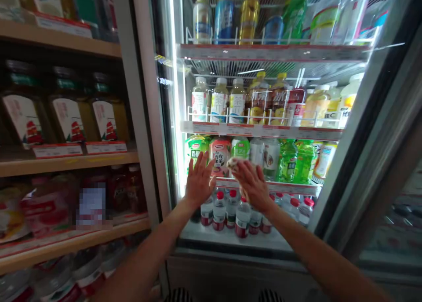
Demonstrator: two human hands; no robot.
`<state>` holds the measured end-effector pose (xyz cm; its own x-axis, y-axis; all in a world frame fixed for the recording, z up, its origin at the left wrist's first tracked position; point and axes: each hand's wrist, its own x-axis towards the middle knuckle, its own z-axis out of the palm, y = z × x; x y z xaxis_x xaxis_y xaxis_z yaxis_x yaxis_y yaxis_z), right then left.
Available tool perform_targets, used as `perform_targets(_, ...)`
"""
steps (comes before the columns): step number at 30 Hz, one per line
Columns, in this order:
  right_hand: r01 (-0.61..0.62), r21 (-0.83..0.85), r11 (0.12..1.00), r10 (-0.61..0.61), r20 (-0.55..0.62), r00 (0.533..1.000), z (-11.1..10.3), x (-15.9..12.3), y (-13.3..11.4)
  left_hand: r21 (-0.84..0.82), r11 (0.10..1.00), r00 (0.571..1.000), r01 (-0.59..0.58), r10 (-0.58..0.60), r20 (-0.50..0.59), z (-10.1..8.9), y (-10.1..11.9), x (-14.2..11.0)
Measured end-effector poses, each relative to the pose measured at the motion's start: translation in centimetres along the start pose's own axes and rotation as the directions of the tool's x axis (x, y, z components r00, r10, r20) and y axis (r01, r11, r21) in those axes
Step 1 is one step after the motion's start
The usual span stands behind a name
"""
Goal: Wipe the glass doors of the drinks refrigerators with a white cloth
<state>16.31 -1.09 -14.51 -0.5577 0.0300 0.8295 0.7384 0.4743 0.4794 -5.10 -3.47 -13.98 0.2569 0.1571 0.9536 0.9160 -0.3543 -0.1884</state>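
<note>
Both of my arms reach into an open drinks fridge. My left hand [198, 179] is open, fingers spread, in front of a green-labelled bottle [195, 149] and a pink-labelled bottle [220, 156] on the third shelf [290, 187]. My right hand [252, 183] is closed on a small pale cloth [233, 163] held at the shelf's front edge, by the green-capped bottle [240, 148]. Below my hands stand red-capped water bottles [219, 210].
The fridge door [376, 130] stands open at the right. Higher shelves hold tea bottles [219, 100] and cans [224, 18]. At the left, wooden shelves [66, 163] carry dark jars [67, 110] and packaged goods. The fridge base [231, 267] is low in front.
</note>
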Motion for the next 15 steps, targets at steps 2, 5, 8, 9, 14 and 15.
perform_targets(2, -0.162, -0.027, 0.986, 0.159, -0.091, 0.983, -0.2, 1.4, 1.3, -0.022, 1.000, 1.000, -0.012, 0.011, -0.006, 0.7, 1.1, 0.3)
perform_targets(5, -0.195, -0.024, 0.980, 0.192, -0.103, 0.976, -0.4, 0.7, 1.2, -0.026, 1.000, 1.000, -0.010, 0.011, 0.017, 1.4, 2.2, 0.4)
perform_targets(8, 0.003, 0.051, 0.999, -0.004, 0.020, 1.000, -0.3, -2.6, -0.1, 0.007, 1.000, 0.999, -0.009, 0.008, 0.042, 1.5, 2.4, 0.3)
perform_targets(9, 0.049, 0.073, 0.996, -0.051, 0.038, 0.998, -0.3, -3.2, 0.0, 0.020, 1.000, 0.999, -0.012, 0.012, 0.041, 1.5, 2.4, 0.4)
perform_targets(14, -0.207, 0.006, 0.978, 0.204, -0.216, 0.955, -0.9, 1.2, 3.8, 0.062, 0.997, 0.999, -0.045, 0.046, -0.012, 1.3, 2.7, 2.6)
perform_targets(15, -0.260, -0.004, 0.965, 0.250, -0.270, 0.930, -1.1, 2.3, 4.4, 0.067, 0.997, 0.999, -0.049, 0.050, -0.019, 1.3, 2.9, 3.4)
